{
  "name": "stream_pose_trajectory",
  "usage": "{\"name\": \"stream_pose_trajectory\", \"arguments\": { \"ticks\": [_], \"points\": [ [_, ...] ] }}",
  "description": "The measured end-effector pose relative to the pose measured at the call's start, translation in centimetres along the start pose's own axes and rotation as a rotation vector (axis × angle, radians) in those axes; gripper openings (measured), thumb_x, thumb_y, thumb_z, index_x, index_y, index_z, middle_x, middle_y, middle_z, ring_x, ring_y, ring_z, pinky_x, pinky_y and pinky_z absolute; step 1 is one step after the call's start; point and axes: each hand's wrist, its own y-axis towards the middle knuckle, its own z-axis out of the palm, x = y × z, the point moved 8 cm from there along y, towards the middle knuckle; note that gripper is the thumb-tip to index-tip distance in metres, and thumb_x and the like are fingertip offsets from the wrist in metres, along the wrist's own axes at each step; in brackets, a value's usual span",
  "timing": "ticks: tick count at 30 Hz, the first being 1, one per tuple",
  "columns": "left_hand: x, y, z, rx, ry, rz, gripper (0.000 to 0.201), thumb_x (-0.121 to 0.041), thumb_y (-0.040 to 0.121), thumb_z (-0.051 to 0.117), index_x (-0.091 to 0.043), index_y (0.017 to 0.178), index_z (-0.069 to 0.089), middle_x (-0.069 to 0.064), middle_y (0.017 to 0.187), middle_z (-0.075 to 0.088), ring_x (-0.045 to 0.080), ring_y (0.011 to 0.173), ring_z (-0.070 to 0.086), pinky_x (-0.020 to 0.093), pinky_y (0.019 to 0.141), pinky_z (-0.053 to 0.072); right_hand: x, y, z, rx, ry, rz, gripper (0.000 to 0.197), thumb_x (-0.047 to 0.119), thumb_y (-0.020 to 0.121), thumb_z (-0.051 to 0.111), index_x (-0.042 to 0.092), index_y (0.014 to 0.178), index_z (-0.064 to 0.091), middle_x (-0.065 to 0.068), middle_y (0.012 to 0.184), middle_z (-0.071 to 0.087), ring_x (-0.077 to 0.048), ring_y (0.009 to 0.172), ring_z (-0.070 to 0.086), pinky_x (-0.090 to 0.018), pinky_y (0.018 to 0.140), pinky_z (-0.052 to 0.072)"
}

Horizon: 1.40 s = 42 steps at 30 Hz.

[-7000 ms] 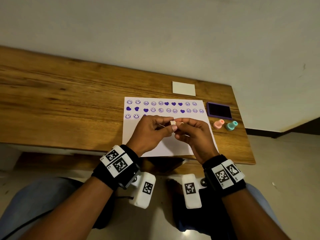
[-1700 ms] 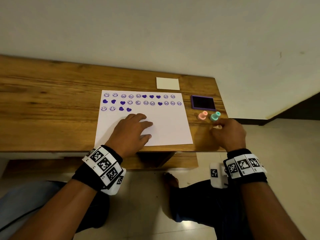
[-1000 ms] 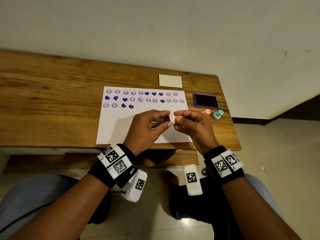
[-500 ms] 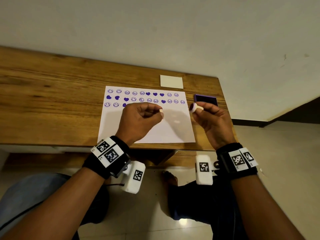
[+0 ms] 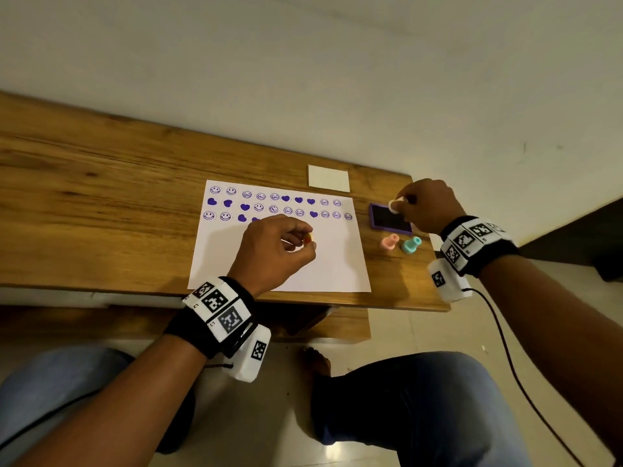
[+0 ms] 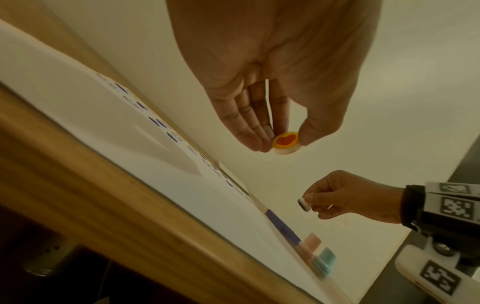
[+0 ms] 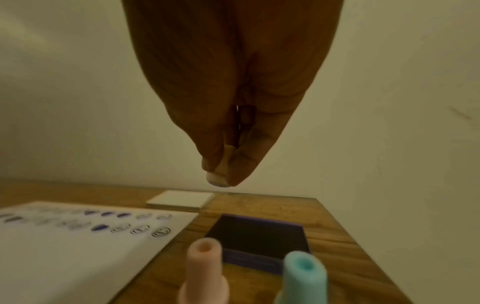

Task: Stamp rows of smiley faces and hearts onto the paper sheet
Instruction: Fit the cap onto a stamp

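The white paper sheet (image 5: 330, 261) lies on the wooden table (image 5: 101, 197), with purple smileys and hearts stamped in rows along its far part. My left hand (image 5: 308, 239) hovers over the sheet and pinches a small round cap (image 6: 285, 143) that bears a red heart on yellow. My right hand (image 5: 399, 205) pinches a small whitish stamp (image 5: 392, 205) above the far edge of the purple ink pad (image 5: 389, 222). In the right wrist view the stamp (image 7: 219, 176) points down between the fingertips, clear of the ink pad (image 7: 259, 236).
A pink stamp (image 5: 389, 242) and a teal stamp (image 5: 411, 245) stand just in front of the ink pad near the table's right edge. A white lid or card (image 5: 328, 178) lies beyond the sheet. My knees are below the table's front edge.
My hands met over the sheet and pulled the cap off the stamp. The right hand has since carried the stamp right and away to above the ink pad, while the left stays over the sheet with the cap.
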Motion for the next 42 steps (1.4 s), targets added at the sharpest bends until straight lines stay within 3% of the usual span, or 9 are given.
{"name": "stream_pose_trajectory", "arguments": {
  "ticks": [4, 9, 16, 20, 32, 35, 37, 39, 42],
  "points": [
    [0.0, 0.0, -0.5, 0.0, 0.018, 0.022, 0.024, -0.016, 0.076, 0.076, -0.014, 0.099, 0.074, -0.004, 0.088, 0.07, 0.008, 0.078, 0.068, 0.025, 0.073, 0.059, -0.4, 2.0, 1.1, 0.055, -0.13, 0.007, 0.023, 0.028, 0.092, 0.067, 0.01, 0.104, 0.075, -0.009, 0.093, 0.071, -0.021, 0.081, 0.059, -0.025, 0.065, 0.038],
    [-0.1, -0.4, -0.4, 0.033, 0.065, 0.054, 0.026, -0.021, 0.077, 0.075, -0.015, 0.103, 0.073, -0.005, 0.092, 0.071, 0.006, 0.081, 0.067, 0.017, 0.072, 0.057, -0.8, 1.7, 5.3, 0.164, -0.228, 0.068, 0.03, 0.03, 0.09, 0.071, 0.008, 0.111, 0.074, -0.016, 0.106, 0.071, -0.028, 0.09, 0.065, -0.03, 0.071, 0.046],
    [-0.1, -0.4, -0.4, 0.053, 0.127, 0.064, 0.028, -0.024, 0.079, 0.074, -0.017, 0.106, 0.072, -0.008, 0.094, 0.069, 0.002, 0.081, 0.065, 0.009, 0.072, 0.052, -1.1, 2.2, 5.1, 0.181, -0.238, 0.085, 0.032, 0.028, 0.088, 0.073, 0.006, 0.112, 0.074, -0.015, 0.107, 0.071, -0.027, 0.091, 0.064, -0.028, 0.07, 0.043],
    [-0.3, -0.5, 0.3, 0.068, 0.132, 0.078, 0.028, -0.024, 0.079, 0.074, -0.017, 0.106, 0.072, -0.007, 0.095, 0.07, 0.004, 0.081, 0.066, 0.014, 0.073, 0.055, -1.1, 1.9, 4.8, 0.176, -0.225, 0.085, 0.034, 0.027, 0.086, 0.074, 0.007, 0.113, 0.073, -0.015, 0.109, 0.071, -0.022, 0.085, 0.058, -0.027, 0.069, 0.042],
    [-0.3, 0.3, -0.6, 0.026, 0.108, 0.066, 0.026, -0.018, 0.079, 0.073, -0.017, 0.105, 0.071, -0.005, 0.095, 0.069, 0.007, 0.082, 0.067, 0.025, 0.073, 0.059, 0.2, 1.6, 3.4, 0.127, -0.22, 0.059, 0.03, 0.029, 0.087, 0.072, 0.008, 0.108, 0.074, -0.013, 0.111, 0.072, -0.029, 0.1, 0.065, -0.029, 0.075, 0.044],
    [0.1, 0.5, -1.2, 0.017, 0.131, 0.051, 0.027, -0.018, 0.079, 0.072, -0.017, 0.105, 0.071, -0.003, 0.097, 0.069, 0.009, 0.083, 0.067, 0.029, 0.073, 0.059, 1.5, 0.1, -1.2, -0.144, 0.041, 0.067, 0.021, 0.03, 0.088, 0.071, 0.012, 0.097, 0.077, -0.008, 0.09, 0.076, -0.024, 0.088, 0.071, -0.032, 0.081, 0.053],
    [0.5, 0.7, -1.6, 0.023, 0.167, 0.035, 0.026, -0.018, 0.078, 0.071, -0.019, 0.104, 0.071, -0.004, 0.097, 0.068, 0.008, 0.084, 0.067, 0.031, 0.073, 0.059, 2.6, -2.4, -2.8, -0.235, 0.456, 0.085, 0.014, 0.027, 0.087, 0.073, 0.013, 0.089, 0.077, -0.002, 0.074, 0.074, -0.015, 0.07, 0.072, -0.031, 0.075, 0.058],
    [0.9, 0.7, -1.9, 0.028, 0.198, 0.022, 0.026, -0.019, 0.078, 0.071, -0.02, 0.104, 0.071, -0.005, 0.096, 0.067, 0.008, 0.085, 0.066, 0.033, 0.074, 0.059, 4.6, -5.7, -1.6, -0.161, 0.974, 0.113, 0.009, 0.014, 0.089, 0.071, 0.005, 0.088, 0.074, -0.001, 0.071, 0.071, -0.011, 0.063, 0.067, -0.027, 0.068, 0.058],
    [1.4, 0.4, -2.4, 0.052, 0.268, 0.018, 0.026, -0.02, 0.078, 0.071, -0.021, 0.104, 0.071, -0.006, 0.096, 0.067, 0.007, 0.085, 0.064, 0.034, 0.077, 0.058, 8.4, -10.3, 2.6, 0.064, 1.606, 0.172, 0.01, 0.0, 0.089, 0.062, -0.004, 0.097, 0.066, -0.005, 0.082, 0.068, -0.012, 0.074, 0.063, -0.022, 0.066, 0.057]
  ]
}}
